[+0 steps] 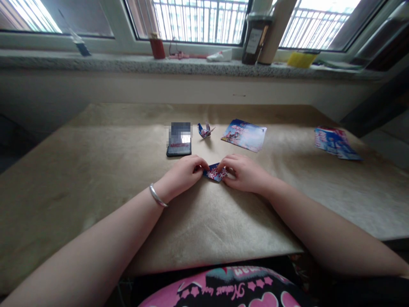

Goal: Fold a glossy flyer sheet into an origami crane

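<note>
A small folded piece of blue and pink patterned paper [212, 172] lies between my two hands near the middle of the table. My left hand [188, 170] pinches its left edge, with a silver bangle on the wrist. On the paper's right side, my right hand [241, 172] has its fingertips closed on the edge. Just beyond the hands stands a folded paper crane [205, 131] in similar colours. A phone [179, 145] with a blurred screen lies to its left. To the crane's right rests a flat stack of printed paper sheets [245, 134].
More blue and red printed papers [337, 144] lie at the table's right side. The tan table [96, 179] meets a wall below a stone windowsill [121, 64]. On the sill stand a red container [157, 47], a dark jar [254, 40] and a yellow item [301, 59].
</note>
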The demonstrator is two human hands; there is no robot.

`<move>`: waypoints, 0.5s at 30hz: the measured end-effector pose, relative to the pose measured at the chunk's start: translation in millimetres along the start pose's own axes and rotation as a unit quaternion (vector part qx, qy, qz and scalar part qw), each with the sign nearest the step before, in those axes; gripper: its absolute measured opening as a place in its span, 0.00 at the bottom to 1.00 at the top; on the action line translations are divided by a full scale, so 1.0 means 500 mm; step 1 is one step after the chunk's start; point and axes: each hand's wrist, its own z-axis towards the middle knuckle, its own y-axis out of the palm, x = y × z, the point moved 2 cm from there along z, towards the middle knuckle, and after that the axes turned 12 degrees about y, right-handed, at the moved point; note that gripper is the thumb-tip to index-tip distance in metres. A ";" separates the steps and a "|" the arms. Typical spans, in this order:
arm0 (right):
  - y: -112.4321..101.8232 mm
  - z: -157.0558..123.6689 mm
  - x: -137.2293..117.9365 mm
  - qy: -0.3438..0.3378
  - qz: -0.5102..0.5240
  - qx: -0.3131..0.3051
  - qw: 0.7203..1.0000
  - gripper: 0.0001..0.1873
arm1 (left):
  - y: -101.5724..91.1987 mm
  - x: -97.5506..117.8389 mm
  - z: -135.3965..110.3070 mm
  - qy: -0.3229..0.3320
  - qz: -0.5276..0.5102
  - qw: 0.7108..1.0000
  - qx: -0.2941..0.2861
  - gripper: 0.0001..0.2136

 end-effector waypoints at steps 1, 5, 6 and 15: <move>0.000 0.000 0.000 0.003 -0.002 0.005 1.000 0.11 | 0.000 -0.001 0.000 -0.018 -0.021 1.000 0.005 0.09; -0.002 -0.001 0.004 0.039 0.071 0.022 0.997 0.08 | 0.002 -0.012 0.000 -0.088 -0.108 0.990 0.025 0.09; -0.002 -0.002 0.006 0.058 0.098 0.029 0.993 0.07 | 0.003 -0.013 0.000 -0.096 -0.129 0.986 0.031 0.09; 0.022 0.007 0.027 0.196 0.244 -0.009 0.950 0.09 | -0.006 0.010 0.000 -0.049 -0.091 0.995 0.016 0.10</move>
